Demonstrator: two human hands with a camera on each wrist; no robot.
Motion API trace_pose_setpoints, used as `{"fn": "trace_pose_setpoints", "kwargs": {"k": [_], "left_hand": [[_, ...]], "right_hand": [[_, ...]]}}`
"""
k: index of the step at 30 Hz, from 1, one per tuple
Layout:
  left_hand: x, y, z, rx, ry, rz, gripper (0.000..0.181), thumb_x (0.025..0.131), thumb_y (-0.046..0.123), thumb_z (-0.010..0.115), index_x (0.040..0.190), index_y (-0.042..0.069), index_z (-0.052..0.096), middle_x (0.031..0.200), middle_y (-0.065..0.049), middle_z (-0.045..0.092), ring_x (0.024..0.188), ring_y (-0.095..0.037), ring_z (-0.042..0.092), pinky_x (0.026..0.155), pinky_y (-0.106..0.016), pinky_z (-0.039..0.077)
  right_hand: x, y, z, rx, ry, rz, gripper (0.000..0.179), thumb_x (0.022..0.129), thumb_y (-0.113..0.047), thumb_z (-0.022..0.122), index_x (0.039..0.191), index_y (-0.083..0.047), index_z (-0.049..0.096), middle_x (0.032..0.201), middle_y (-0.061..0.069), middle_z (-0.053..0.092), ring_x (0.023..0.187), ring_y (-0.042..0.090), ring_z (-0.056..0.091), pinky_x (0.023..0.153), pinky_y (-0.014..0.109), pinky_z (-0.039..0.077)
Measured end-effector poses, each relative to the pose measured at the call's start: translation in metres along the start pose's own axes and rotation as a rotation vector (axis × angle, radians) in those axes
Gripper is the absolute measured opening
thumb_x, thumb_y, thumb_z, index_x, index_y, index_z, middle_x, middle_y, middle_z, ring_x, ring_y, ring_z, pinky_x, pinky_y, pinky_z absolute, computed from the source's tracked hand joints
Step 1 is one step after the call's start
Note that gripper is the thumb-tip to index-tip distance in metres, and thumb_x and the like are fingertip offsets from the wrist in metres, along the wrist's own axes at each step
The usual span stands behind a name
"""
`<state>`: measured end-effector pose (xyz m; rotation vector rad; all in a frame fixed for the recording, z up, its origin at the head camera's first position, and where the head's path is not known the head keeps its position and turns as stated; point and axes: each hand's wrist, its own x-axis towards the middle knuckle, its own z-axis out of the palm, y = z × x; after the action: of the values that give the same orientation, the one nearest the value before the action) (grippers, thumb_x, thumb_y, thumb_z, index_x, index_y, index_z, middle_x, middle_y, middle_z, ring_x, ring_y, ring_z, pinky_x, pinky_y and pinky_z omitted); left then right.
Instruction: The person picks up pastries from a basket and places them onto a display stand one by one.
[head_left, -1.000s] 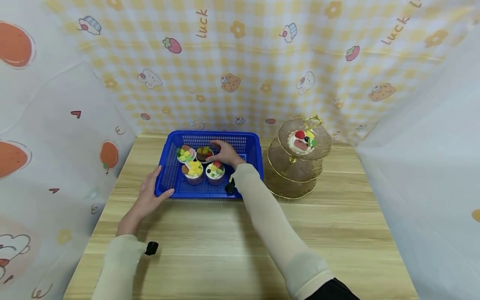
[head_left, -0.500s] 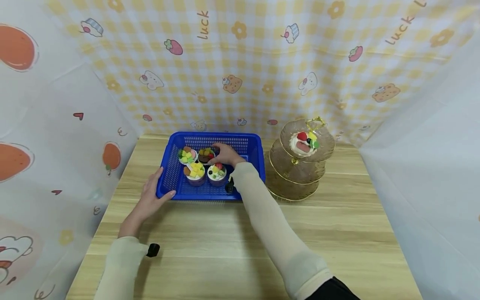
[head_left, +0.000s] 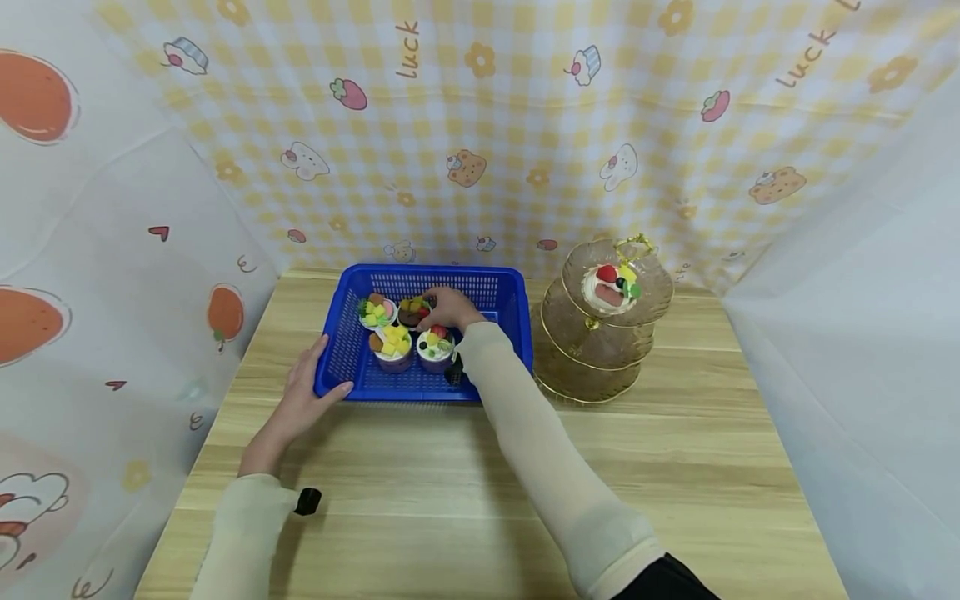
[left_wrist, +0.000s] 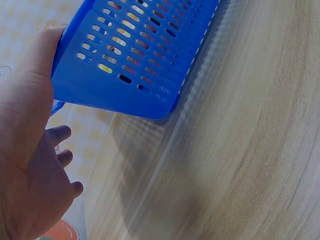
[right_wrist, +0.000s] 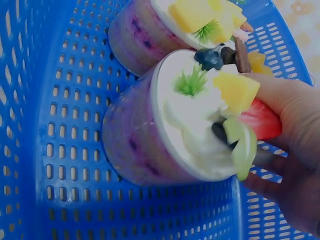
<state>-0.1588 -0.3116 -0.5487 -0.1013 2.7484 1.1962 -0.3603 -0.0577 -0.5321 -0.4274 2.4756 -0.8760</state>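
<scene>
In the head view my left hand [head_left: 303, 396] holds the near left corner of a blue plastic basket [head_left: 420, 393]. Its thumb lies at the front rim, its fingers along the left side; the left wrist view shows the thumb at the rim. My right hand [head_left: 453, 310] reaches into the basket and grips a chocolate-topped dessert cup [head_left: 411, 314] at the back, thumb in front and fingers behind. Around it stand a mango-topped cup [head_left: 393, 342], a cream cup with fruit [head_left: 435, 343] and a mixed-topping cup [head_left: 377, 311]. In the right wrist view, the cream cup [right_wrist: 150, 125] hides the gripped cup.
Right of the basket stands a three-tier stand [head_left: 592, 342] with gold rims. On its top tier sits a fruit-and-cream dessert [head_left: 609, 289]. A wooden table [head_left: 420, 500] carries everything, with a checked cloth [head_left: 450, 108] hanging behind.
My right hand has settled slightly closer around the chocolate-topped cup. The left hand stays at the basket corner. The whole head view has shifted a little.
</scene>
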Motion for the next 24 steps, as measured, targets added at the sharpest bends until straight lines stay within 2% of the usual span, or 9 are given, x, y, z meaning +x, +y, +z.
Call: {"fn": "trace_pose_setpoints", "kwargs": {"k": [4, 10, 16, 24], "left_hand": [[0.000, -0.002, 0.001, 0.002, 0.005, 0.001, 0.098, 0.093, 0.050, 0.063, 0.159, 0.035, -0.007, 0.168, -0.019, -0.001, 0.151, -0.051, -0.006, 0.107, -0.083, 0.009], [0.001, -0.003, 0.000, 0.001, 0.002, -0.005, 0.098, 0.093, 0.051, 0.062, 0.158, 0.037, -0.008, 0.167, -0.019, -0.002, 0.151, -0.051, -0.007, 0.106, -0.083, 0.009], [0.001, -0.003, 0.000, 0.002, 0.006, -0.004, 0.097, 0.093, 0.051, 0.062, 0.158, 0.037, -0.009, 0.167, -0.019, -0.002, 0.150, -0.052, -0.006, 0.106, -0.083, 0.010], [0.001, -0.003, 0.001, -0.001, 0.009, 0.003, 0.097, 0.093, 0.049, 0.063, 0.159, 0.037, -0.007, 0.167, -0.020, 0.000, 0.150, -0.052, -0.004, 0.107, -0.083, 0.010]], "right_hand": [[-0.003, -0.006, -0.001, -0.064, -0.013, 0.024, 0.077, 0.076, -0.033, 0.086, 0.144, -0.021, 0.051, 0.149, 0.001, 0.052, 0.131, 0.023, 0.054, 0.107, 0.041, 0.048], [-0.009, -0.011, 0.000, -0.020, -0.010, 0.063, 0.080, 0.077, -0.031, 0.085, 0.148, -0.022, 0.048, 0.151, 0.004, 0.049, 0.132, 0.026, 0.053, 0.106, 0.044, 0.049], [-0.011, -0.016, 0.003, -0.035, 0.022, 0.085, 0.079, 0.078, -0.029, 0.085, 0.148, -0.022, 0.048, 0.150, 0.003, 0.051, 0.129, 0.025, 0.055, 0.103, 0.043, 0.051], [-0.008, -0.021, 0.005, -0.227, 0.067, 0.101, 0.080, 0.076, -0.037, 0.085, 0.146, -0.023, 0.050, 0.148, 0.001, 0.054, 0.129, 0.024, 0.056, 0.102, 0.044, 0.051]]}}
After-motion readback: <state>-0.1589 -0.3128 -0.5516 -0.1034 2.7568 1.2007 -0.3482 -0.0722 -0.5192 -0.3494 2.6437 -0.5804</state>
